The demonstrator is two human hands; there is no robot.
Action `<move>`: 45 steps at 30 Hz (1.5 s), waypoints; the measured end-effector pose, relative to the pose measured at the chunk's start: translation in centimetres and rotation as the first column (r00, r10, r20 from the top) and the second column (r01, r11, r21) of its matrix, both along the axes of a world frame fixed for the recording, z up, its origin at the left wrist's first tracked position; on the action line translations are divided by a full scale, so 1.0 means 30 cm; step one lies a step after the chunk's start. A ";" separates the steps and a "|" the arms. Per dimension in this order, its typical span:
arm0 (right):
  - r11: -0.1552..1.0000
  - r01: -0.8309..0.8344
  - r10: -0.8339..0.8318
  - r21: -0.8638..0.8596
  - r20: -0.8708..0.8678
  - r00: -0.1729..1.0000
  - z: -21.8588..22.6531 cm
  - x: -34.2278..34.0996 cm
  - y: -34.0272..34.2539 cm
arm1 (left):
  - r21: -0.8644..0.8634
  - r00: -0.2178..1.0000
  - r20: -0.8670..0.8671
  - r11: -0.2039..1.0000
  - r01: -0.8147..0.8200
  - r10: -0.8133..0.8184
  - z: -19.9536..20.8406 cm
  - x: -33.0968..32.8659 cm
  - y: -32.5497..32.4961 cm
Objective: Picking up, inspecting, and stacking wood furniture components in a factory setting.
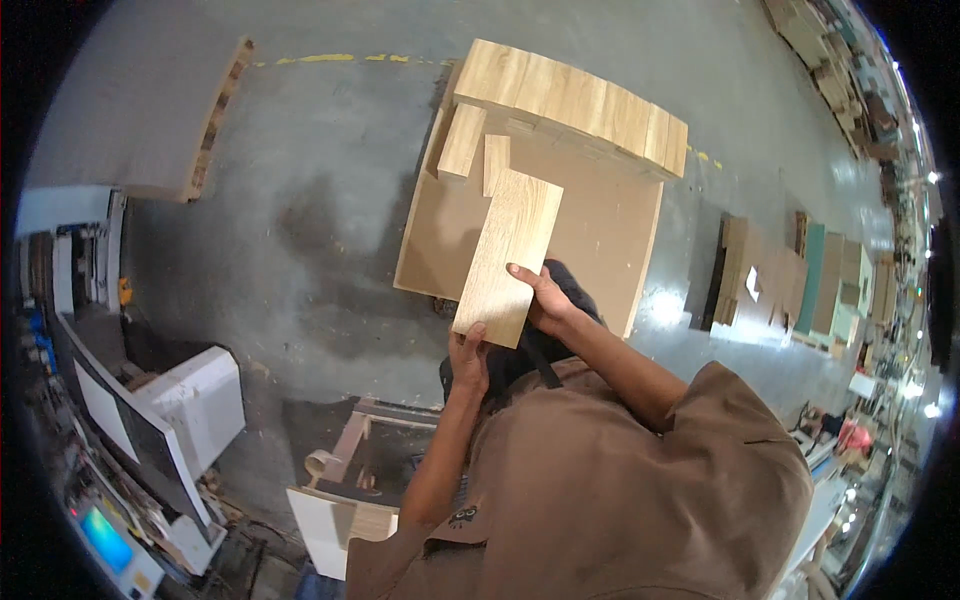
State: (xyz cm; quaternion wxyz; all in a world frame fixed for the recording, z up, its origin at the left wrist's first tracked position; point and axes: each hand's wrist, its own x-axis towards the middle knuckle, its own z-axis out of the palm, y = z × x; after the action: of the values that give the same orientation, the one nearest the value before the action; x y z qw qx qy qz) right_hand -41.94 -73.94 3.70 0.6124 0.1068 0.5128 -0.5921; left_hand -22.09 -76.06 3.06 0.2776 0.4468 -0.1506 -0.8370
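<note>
Between my two hands is a light wood-grain board (512, 245), long and rectangular, tilted with its far end up toward the stacks. My left hand (468, 360) grips its near left corner, thumb on the face. Along the right edge, my right hand (543, 298) is closed with its thumb on top and its fingers mostly hidden beneath. Beyond the board, a brown base panel (600, 225) carries a row of stacked wood-grain boards (570, 97) along its far edge. Two smaller stacks of narrow pieces, one (462, 142) at the left and one (496, 160) beside it, stand nearer.
A white machine with a lit screen (105, 538) stands at the lower left. Close by my left side is a wooden frame (350, 440) with a white panel. Stacked panels (760, 280) lie on the grey floor to the right, and a large board (150, 100) at upper left.
</note>
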 end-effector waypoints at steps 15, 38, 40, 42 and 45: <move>0.943 -0.297 0.277 0.148 0.143 0.950 -1.046 -0.485 -0.606 | 0.058 0.967 0.245 0.994 -0.093 0.076 -1.120 -0.272 -0.564; 0.988 -0.128 0.132 0.084 -0.044 0.990 -1.541 -0.718 -1.015 | 0.196 0.944 0.225 0.937 -0.288 0.243 -1.509 -0.802 -0.933; 0.985 -0.141 0.148 0.097 -0.077 0.986 -1.521 -0.744 -1.036 | 0.169 0.938 0.248 0.942 -0.290 0.244 -1.493 -0.845 -0.948; 0.986 -0.132 0.138 0.101 -0.056 0.989 -1.506 -0.772 -1.063 | 0.133 0.932 0.258 0.946 -0.294 0.254 -1.484 -0.886 -0.961; 0.987 -0.116 0.118 0.114 -0.009 0.993 -1.468 -0.811 -1.095 | 0.119 0.911 0.301 0.936 -0.330 0.283 -1.480 -0.938 -0.980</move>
State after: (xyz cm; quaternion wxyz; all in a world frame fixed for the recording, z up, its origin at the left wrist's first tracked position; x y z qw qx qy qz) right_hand -66.27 -106.78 -40.33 0.6349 0.1063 0.5556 -0.5262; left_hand -50.24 -105.46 -41.34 0.3433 0.6002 -0.0452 -0.7210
